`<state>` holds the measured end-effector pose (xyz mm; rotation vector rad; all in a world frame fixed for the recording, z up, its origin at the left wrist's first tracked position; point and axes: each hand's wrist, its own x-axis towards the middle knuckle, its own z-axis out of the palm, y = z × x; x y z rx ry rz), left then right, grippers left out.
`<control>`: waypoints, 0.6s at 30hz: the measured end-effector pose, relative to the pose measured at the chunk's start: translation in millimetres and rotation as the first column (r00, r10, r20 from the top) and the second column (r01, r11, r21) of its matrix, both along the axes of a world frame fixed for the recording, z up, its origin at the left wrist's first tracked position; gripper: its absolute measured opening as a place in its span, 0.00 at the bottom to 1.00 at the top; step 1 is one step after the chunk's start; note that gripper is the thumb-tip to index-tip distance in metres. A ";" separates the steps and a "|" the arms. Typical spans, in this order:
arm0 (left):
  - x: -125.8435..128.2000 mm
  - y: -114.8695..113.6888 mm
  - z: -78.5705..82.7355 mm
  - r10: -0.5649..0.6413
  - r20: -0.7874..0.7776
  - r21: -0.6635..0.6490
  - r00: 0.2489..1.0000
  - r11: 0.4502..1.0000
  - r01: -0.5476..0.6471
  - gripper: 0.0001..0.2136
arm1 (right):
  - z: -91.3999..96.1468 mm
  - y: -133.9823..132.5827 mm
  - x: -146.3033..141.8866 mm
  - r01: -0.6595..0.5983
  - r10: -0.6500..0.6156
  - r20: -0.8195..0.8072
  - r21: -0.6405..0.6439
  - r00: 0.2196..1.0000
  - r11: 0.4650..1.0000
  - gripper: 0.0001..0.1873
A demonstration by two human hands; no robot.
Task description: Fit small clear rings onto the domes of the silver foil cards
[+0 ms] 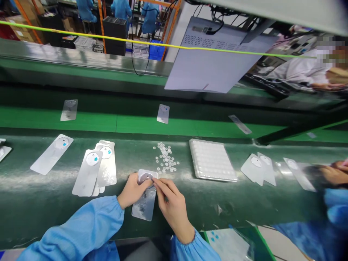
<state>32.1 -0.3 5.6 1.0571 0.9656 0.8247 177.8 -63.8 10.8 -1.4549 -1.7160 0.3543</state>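
A flat silver panel (144, 206) with a round recess near its top lies on the dark green work surface in front of me. My left hand (132, 192) grips its left edge, thumb laid across the face by the recess. Fingertips of my right hand (172, 206) are pinched together at the recess's right side; whatever they hold is hidden. Just beyond are many small, whitish, translucent rings (166, 158), loosely scattered. To the left, several similar panels (86, 177) overlap, with blue dots in their round recesses. Another panel (49, 159) lies farther left.
A white tray-like pack (213, 161) sits right of the rings. More panels (257, 168) lie beyond it, near a co-worker's blurred hand (335, 174). Other panels rest on the green belt (130, 124) behind. A grey monitor back (209, 65) hangs above; a yellow-green cord (168, 45) crosses the view.
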 end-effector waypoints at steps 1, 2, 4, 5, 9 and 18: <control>-0.1 -0.8 0.4 -0.007 0.009 0.007 1.000 1.000 0.007 0.12 | -1.5 0.3 0.8 -0.001 0.001 0.037 -0.003 0.999 1.000 0.18; -0.2 -1.5 0.8 -0.011 0.024 0.006 1.000 1.000 0.010 0.11 | -2.7 0.7 1.7 -0.002 0.002 0.071 -0.007 0.998 1.000 0.19; -0.6 -2.6 0.9 -0.011 0.062 -0.023 0.998 1.000 0.012 0.10 | -4.4 1.8 2.6 0.005 -0.005 0.119 -0.006 0.993 1.000 0.17; -0.9 -2.9 0.6 -0.009 0.075 -0.047 0.997 0.999 0.012 0.09 | -4.8 2.5 2.7 0.013 -0.012 0.134 -0.003 0.991 1.000 0.16; -2.1 -2.8 -2.5 -0.010 0.092 -0.094 0.996 0.995 0.019 0.12 | -4.8 5.1 1.7 0.016 -0.014 0.150 -0.011 0.989 1.000 0.13; -0.3 -1.7 -23.5 0.134 0.164 -0.293 0.977 0.953 -0.081 0.11 | 2.1 9.0 -6.0 0.031 -0.051 -0.210 -0.097 0.976 0.995 0.10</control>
